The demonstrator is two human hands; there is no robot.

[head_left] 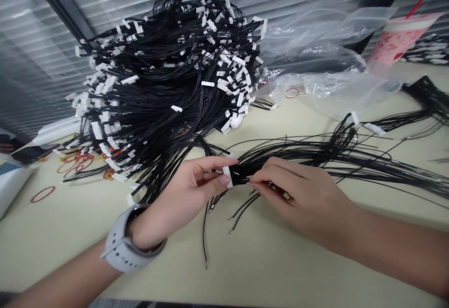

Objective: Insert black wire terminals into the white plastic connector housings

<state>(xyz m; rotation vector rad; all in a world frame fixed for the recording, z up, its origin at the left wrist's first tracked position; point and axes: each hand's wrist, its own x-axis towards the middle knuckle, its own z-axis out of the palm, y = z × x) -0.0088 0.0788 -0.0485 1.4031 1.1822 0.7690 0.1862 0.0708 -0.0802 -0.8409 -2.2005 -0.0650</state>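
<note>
The white connector [228, 177] is the landmark here: it sits upright over the table [266, 270], pinched between the thumb and fingers of the left hand [192, 184]. A bundle of black wires [379, 165] runs from its back toward the right. Just right of the connector, the right hand [298, 191] has its thumb and index fingertips in a narrow pinch, seemingly on 1 thin wire, though the fingers hide most of it. Below the connector hang a few loose wire ends [233, 228] with metal tips; well beyond it lies a large heap of wired connectors [168, 79]. The step in hand looks like seating wires 1 by 1. The next move would call for a steady left grip, the wire tip lined up with its slot, and a straight push.
</note>
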